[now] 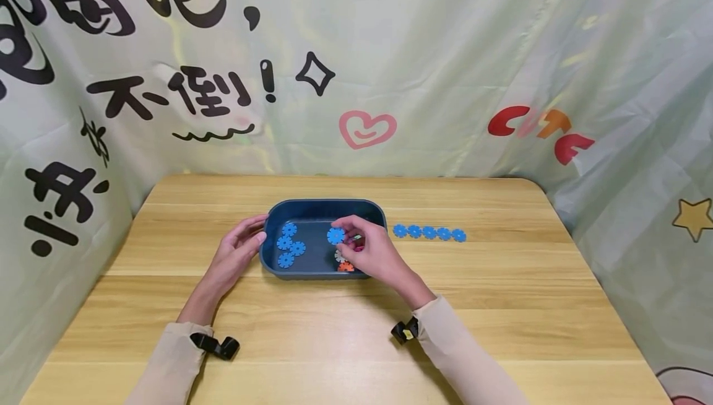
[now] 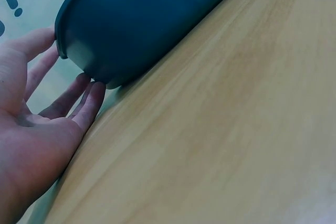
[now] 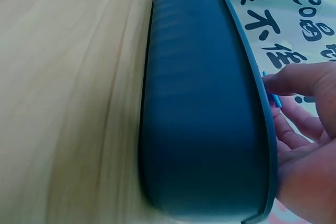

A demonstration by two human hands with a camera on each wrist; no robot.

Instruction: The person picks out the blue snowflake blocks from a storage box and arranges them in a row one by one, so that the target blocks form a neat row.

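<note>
A dark blue tray (image 1: 317,274) with raised sides stands on the table. My right hand (image 1: 372,250) is over its right half and pinches a blue notched disc (image 1: 335,236) between thumb and fingertips. In the right wrist view, that blue disc (image 3: 276,99) shows only as a thin edge behind the tray rim. My left hand (image 1: 236,253) is at the tray's left end, its extended fingers touching the outer wall. Several blue notched discs (image 1: 286,260) lie in the tray's left part. An orange disc (image 1: 346,266) and a whitish disc (image 1: 340,256) lie partly hidden under my right hand.
To the right of the tray, several blue notched discs (image 1: 429,233) lie in a row on the wooden table (image 1: 490,330). A printed cloth (image 1: 445,70) hangs behind the table and along both sides.
</note>
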